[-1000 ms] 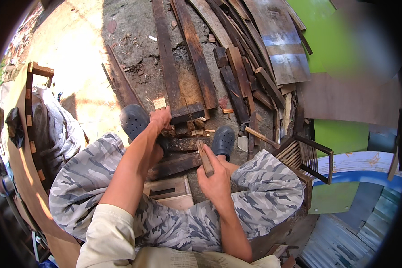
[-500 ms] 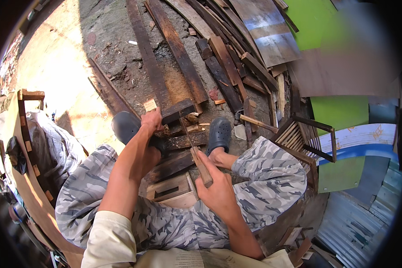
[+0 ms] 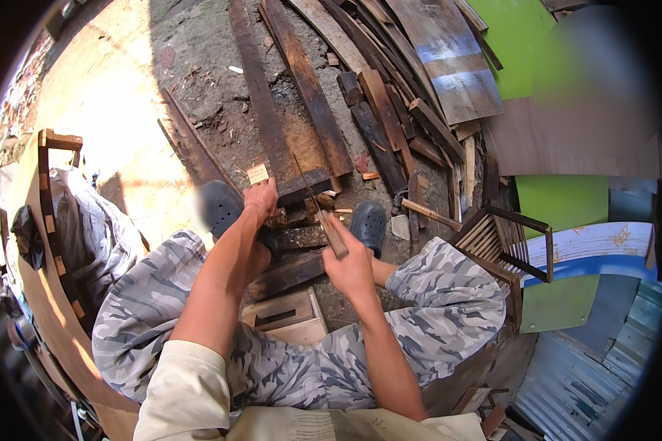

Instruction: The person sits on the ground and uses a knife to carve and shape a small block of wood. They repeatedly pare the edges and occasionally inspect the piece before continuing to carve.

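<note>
Wooden-handled blade [image 3: 329,226] is now tilting up and forward from the right hand [image 3: 351,266], fingers wrapped tight around its handle, where a second ago it was lying lower. Left hand [image 3: 261,200] is staying clamped, fingers curled, on the dark wood block [image 3: 296,220] between the feet, so cutting looks under way.

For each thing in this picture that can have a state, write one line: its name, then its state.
left hand: gripping the wood piece
right hand: closed on the knife handle
knife: raised, blade slanting over the wood
wood piece: lying between the feet, chipped
hammer: lying on the ground, unused
small crate: open, between the legs
</note>
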`<state>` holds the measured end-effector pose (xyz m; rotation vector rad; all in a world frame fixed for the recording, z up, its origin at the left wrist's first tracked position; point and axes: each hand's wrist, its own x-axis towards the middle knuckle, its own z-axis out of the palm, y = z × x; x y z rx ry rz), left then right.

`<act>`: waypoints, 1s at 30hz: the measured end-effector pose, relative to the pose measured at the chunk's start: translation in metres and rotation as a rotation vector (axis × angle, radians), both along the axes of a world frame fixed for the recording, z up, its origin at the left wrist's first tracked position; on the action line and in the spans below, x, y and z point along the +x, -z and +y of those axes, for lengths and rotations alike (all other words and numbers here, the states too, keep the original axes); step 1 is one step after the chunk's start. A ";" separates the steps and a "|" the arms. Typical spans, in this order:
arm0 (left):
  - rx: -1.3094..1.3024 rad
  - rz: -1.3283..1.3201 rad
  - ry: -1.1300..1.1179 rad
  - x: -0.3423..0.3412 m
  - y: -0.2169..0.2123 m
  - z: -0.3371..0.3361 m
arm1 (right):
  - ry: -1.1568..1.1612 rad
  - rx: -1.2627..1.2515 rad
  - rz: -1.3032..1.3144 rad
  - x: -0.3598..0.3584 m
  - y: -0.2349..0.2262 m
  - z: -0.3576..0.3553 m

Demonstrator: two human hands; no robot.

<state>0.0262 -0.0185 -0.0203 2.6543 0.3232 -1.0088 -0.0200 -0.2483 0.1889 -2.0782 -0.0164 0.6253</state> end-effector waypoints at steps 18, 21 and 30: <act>-0.024 0.018 -0.045 -0.003 0.002 0.003 | -0.033 -0.052 -0.031 -0.041 -0.030 -0.010; -0.021 0.000 -0.071 -0.011 0.005 0.002 | -0.031 -0.029 -0.033 -0.053 -0.061 -0.023; 0.000 0.023 -0.044 -0.007 0.001 0.000 | -0.060 -0.021 -0.037 -0.034 -0.022 -0.008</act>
